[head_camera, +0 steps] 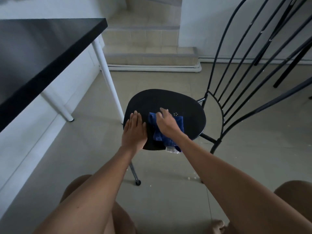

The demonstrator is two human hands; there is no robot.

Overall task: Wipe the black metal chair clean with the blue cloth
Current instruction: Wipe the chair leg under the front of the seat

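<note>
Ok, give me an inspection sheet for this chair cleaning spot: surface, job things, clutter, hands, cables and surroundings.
Surface: black chair seat, round, small holes near the middle.
Job's things: blue cloth crumpled on the seat, one end hanging over the near edge; chair back of thin black rods.
Clutter: pale specks on the floor under the chair.
Hands: left hand flat on the seat; right hand pressing the cloth, fingers spread.
Cables: nothing seen.
Surroundings: black table with white legs at left; tiled step behind; white pipes along its base.
</note>
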